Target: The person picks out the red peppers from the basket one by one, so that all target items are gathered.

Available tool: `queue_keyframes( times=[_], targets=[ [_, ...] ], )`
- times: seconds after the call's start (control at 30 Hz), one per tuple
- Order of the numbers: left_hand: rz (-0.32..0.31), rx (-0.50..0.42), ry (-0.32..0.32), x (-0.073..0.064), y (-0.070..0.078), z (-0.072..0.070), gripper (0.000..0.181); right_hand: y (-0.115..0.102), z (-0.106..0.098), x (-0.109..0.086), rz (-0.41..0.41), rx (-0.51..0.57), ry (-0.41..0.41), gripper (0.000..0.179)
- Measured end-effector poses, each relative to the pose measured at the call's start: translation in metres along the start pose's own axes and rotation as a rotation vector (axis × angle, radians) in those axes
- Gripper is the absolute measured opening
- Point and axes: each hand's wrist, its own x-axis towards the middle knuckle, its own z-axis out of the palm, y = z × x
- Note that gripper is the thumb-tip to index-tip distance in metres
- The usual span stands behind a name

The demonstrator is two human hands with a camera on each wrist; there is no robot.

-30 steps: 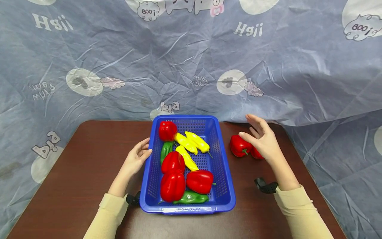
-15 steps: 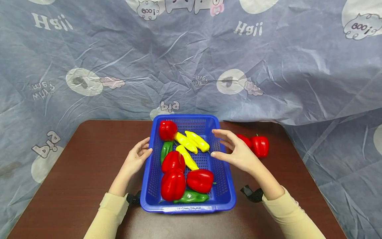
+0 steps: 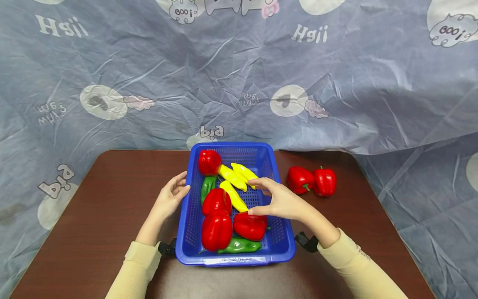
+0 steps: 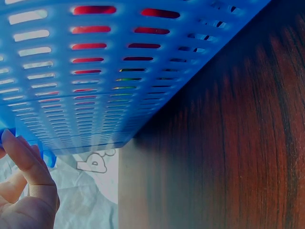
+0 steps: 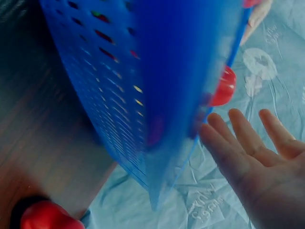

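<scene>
A blue plastic basket (image 3: 281,232) stands on the table, holding several red bell peppers (image 3: 215,230), three yellow peppers (image 3: 233,196) and two green peppers (image 3: 239,246). My left hand (image 3: 169,197) holds the basket's left rim with thumb and fingertips; in the left wrist view its curled fingers (image 4: 33,171) reach the rim. Over the basket's right side hovers my right hand (image 3: 284,202), thumb and fingers spread apart and nothing held. Its thumb tip overlaps the upper edge of the right-hand red bell pepper (image 3: 249,227), and its fingertips overlap a yellow pepper.
Two more red bell peppers (image 3: 325,182) lie side by side on the brown table (image 3: 123,187), right of the basket. A grey-blue printed cloth (image 3: 231,62) hangs behind the table's back edge. Black straps (image 3: 308,241) sit at both wrists.
My right hand has moved left and nearer, from above the two loose red bell peppers to over the basket. The left hand has stayed at the rim.
</scene>
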Motion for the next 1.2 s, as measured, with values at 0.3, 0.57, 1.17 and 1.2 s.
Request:
queue_keyframes(
  times=[0.3,0.57,1.17,1.2],
  targets=[
    [-0.013,0.008,0.0,0.0,0.0,0.0,0.055,0.01,0.013,0.004,0.003,-0.143,-0.121,0.076],
    [-0.01,0.0,0.007,-0.001,0.001,0.001,0.054,0.016,0.027,0.002,0.0,-0.18,-0.196,0.078],
    [-0.003,0.005,0.011,0.0,0.0,0.001,0.055,0.017,0.048,-0.001,-0.049,-0.366,-0.203,0.079],
    [-0.003,0.003,0.011,0.0,0.0,0.001,0.055,0.017,0.049,-0.001,-0.044,-0.371,-0.204,0.08]
  ],
)
